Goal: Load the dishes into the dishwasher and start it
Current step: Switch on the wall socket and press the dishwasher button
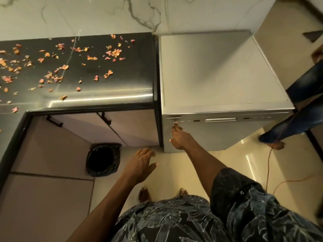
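- the right hand (180, 138) reaches forward with the arm stretched out, and its forefinger (175, 126) is straight with the tip on the left end of the control strip (218, 119); the other fingers look folded back and hold nothing.
- the left hand (139, 165) hangs in the air above the floor (236, 165), palm down, fingers loose and a little spread, touching nothing.
- the dishwasher (218, 70) is a silver box standing on the floor, just beside the right end of the dark counter (104, 81); its door is closed and its flat top is bare.
- the control strip runs along the top edge of the front of the dishwasher; what is written on it is too small to read.
- many dry pink and orange petals (111, 52) lie scattered over the counter.
- under the counter there are pale cupboard doors (52, 151) with black handles (54, 121).
- a bin (103, 159) lined with a black bag stands on the floor in the corner of the cupboards, left of the dishwasher.
- two bare feet (144, 194) of the person show below the hands, above the patterned dark cloth.
- on the right, the legs of another person (297, 123) in blue jeans stand near the dishwasher.
- a thin orange cable (268, 165) lies across the floor on that side.
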Available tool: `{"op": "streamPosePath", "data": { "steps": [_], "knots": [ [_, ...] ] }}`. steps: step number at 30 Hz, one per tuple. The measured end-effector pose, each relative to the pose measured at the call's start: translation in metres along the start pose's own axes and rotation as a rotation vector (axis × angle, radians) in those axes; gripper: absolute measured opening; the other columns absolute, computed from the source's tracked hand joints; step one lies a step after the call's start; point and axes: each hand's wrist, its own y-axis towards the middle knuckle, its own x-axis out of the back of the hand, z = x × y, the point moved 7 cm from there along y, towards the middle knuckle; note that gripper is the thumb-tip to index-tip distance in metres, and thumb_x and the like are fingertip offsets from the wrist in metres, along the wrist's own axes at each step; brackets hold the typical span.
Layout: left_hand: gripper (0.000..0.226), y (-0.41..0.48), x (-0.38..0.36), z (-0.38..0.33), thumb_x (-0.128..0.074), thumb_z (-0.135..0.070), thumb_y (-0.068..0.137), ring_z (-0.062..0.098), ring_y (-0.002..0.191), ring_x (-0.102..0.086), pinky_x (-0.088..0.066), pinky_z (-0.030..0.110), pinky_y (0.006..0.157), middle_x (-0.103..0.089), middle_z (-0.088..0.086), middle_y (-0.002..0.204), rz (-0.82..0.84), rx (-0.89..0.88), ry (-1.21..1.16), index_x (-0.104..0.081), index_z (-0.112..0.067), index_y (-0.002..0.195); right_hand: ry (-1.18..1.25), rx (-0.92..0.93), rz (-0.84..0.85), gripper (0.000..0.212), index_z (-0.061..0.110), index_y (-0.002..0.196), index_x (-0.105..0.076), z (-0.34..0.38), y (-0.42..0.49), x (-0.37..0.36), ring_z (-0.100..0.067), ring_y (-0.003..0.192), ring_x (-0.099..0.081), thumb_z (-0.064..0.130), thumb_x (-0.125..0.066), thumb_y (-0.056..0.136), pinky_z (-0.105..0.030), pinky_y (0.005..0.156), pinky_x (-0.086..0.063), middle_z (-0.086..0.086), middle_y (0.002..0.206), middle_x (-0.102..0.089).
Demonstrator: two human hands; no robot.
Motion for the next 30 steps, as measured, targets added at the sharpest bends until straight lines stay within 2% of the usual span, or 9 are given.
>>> {"op": "streamPosePath", "data": {
  "steps": [12, 16, 30],
  "knots": [
    [0.043, 0.017, 0.002, 0.003, -0.06, -0.046, 0.095, 0.018, 0.132, -0.044, -0.042, 0.034, 0.107, -0.05, -0.002, 0.141, 0.022, -0.082, 0.026, -0.055, -0.022, 0.13, 0.004, -0.02, -0.011, 0.078, 0.012, 0.161, 0.003, -0.005, 0.002, 0.001, -0.03, 0.155, -0.008, 0.027, -0.048, 0.104, -0.053, 0.12, -0.027, -0.003, 0.168, 0.017],
    [0.046, 0.024, 0.005, 0.007, -0.057, -0.048, 0.095, 0.017, 0.131, -0.044, -0.042, 0.033, 0.107, -0.049, -0.001, 0.142, 0.03, -0.09, 0.043, -0.053, -0.022, 0.133, 0.005, -0.031, -0.014, 0.078, 0.012, 0.161, 0.004, -0.008, 0.006, -0.003, -0.029, 0.156, -0.003, 0.027, -0.047, 0.104, -0.053, 0.12, -0.026, -0.002, 0.167, 0.022],
    [0.054, 0.029, 0.009, 0.02, -0.056, -0.049, 0.095, 0.018, 0.138, -0.038, -0.04, 0.037, 0.112, -0.044, 0.0, 0.15, 0.062, -0.099, 0.062, -0.047, -0.021, 0.141, -0.033, -0.08, -0.013, 0.08, 0.016, 0.161, 0.007, -0.005, 0.014, -0.008, -0.028, 0.156, 0.006, 0.011, -0.047, 0.102, -0.055, 0.12, -0.024, -0.001, 0.166, 0.023]
  ]
}}
